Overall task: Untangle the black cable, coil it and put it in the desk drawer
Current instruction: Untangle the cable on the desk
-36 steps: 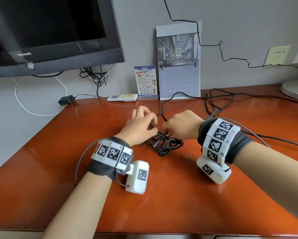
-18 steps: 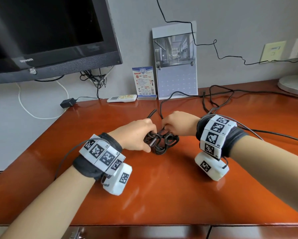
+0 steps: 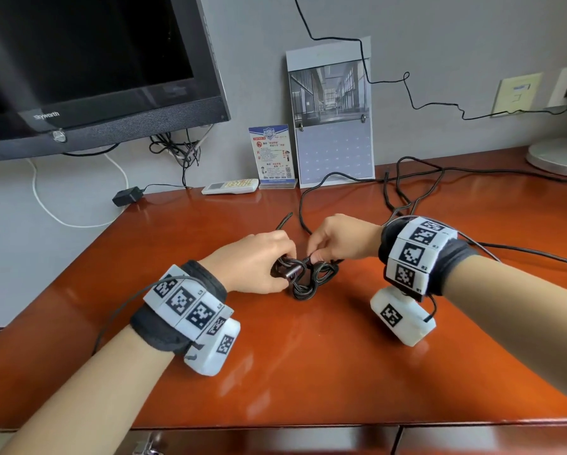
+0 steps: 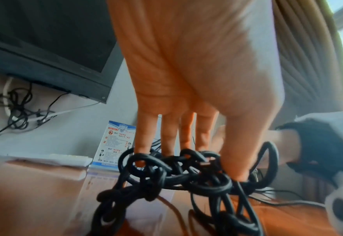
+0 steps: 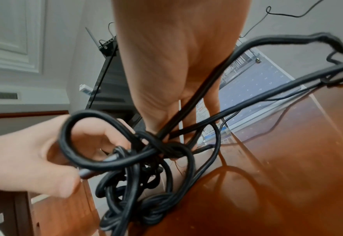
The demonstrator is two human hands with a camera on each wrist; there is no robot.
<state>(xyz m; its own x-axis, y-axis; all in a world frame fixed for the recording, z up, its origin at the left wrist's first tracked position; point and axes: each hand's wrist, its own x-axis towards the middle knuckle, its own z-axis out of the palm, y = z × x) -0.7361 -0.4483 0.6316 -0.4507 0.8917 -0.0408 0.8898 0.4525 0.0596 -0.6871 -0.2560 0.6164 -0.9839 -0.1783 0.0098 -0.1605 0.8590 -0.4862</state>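
The left hand (image 3: 255, 262) now grips the black cable (image 3: 308, 279) knot lifted just off the desk (image 3: 308, 372) — a moment ago it lay there. The right hand (image 3: 341, 239) pinches one strand at the plug end; untangling has only begun.

cable (image 3: 308, 280): black | desk (image 3: 308, 356): reddish-brown | wristbands (image 3: 190, 307): black-white checker tags

Hotel-like room: wooden desk (image 3: 308, 372), wall television (image 3: 95, 67), remote (image 3: 231, 186), notice card (image 3: 270, 152).
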